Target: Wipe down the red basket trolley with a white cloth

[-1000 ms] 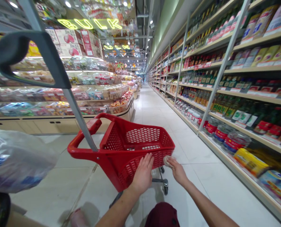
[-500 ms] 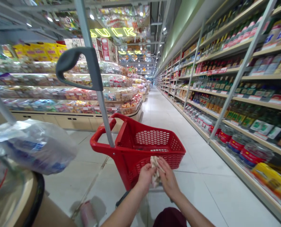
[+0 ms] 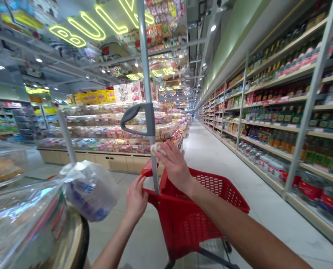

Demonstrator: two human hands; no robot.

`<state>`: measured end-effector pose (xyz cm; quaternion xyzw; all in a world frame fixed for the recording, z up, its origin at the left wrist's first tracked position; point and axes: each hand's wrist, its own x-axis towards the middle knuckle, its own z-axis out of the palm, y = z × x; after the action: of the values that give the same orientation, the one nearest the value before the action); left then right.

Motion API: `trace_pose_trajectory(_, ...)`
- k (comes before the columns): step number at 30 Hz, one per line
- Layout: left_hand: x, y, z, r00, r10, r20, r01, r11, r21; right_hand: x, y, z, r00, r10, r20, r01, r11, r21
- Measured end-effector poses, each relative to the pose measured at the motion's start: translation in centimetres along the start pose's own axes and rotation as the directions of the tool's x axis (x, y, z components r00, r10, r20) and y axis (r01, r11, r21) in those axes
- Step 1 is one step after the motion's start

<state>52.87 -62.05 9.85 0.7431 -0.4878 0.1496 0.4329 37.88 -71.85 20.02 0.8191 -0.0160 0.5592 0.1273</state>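
A red shopping cart (image 3: 183, 216) stands in front of me, with a grey metal pole (image 3: 145, 56) rising from its handle end. My left hand (image 3: 137, 196) is wrapped round the side of the cart's red handle. Higher up, my right hand (image 3: 174, 160) presses a crumpled pale cloth (image 3: 156, 149) against the pole, just below a dark grey loop handle (image 3: 138, 119) fixed to it. The fingers of that hand are bent over the cloth, and part of it is hidden under them.
Left, a round-edged display counter (image 3: 78, 239) holds packaged goods, and a plastic bag roll (image 3: 89, 190) hangs on a post. Tiered bulk bins (image 3: 116, 130) stand behind the cart. Shelves of bottles (image 3: 284, 119) line the right of the white-tiled aisle (image 3: 194, 145).
Both hands were together on the cloth beside the basket. My left hand has let go and now grips the cart handle; my right has carried the cloth up to the pole. My view has risen.
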Motion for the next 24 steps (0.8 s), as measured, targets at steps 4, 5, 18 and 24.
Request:
trace_pose_trajectory(4,-0.1,-2.2,1.2,0.967,0.155,0.202,-0.208,0.937,0.279,0.2,0.3,2.9,0.954,-0.225,0.197,0.252,0.96,-0.124)
trace_pose_trajectory(5,-0.3,-2.5,1.6,0.96,0.185,0.209,-0.242,0.926,0.291,-1.2,0.2,3.5,0.916,-0.294,0.275,0.332,0.937,-0.106)
trace_pose_trajectory(18,-0.4,-2.1,2.3,0.938,0.28,0.203,-0.323,0.919,0.227,-3.6,1.4,4.0,0.854,-0.371,0.365,0.417,0.908,-0.051)
trace_pose_trajectory(24,-0.6,-1.5,2.3,0.937,0.256,0.237,-0.312,0.918,0.244,-1.1,2.2,3.2,0.933,-0.227,0.279,0.271,0.954,-0.128)
